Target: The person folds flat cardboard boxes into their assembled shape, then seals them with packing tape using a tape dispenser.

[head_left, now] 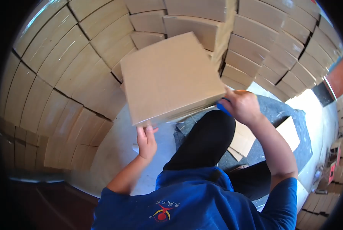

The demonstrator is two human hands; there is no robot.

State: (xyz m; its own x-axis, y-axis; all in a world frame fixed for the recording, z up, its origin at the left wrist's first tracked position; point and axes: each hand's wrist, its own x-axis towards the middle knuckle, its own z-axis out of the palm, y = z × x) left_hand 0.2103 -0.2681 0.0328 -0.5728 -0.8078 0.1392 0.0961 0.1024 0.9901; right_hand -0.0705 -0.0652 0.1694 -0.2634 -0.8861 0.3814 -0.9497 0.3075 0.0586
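A closed cardboard box [171, 73] is held up in front of me, tilted, with its broad plain side toward the camera. My left hand [146, 143] pinches its near left corner, thumb and fingertips against the lower edge. At the near right corner my right hand [242, 107] is closed on the box's edge. A small blue object [224, 107] with a bit of orange shows in that same hand; its kind is not clear. Clear tape seems to run along the box's near edge. The far side and underside of the box are hidden.
Stacked cartons rise on the left [64, 65], at the back [194, 30] and on the right [271, 42]. Below my knees lies a dark grey mat [303, 134] with flat cardboard pieces [242, 140] on it. Bright floor [313, 111] shows at right.
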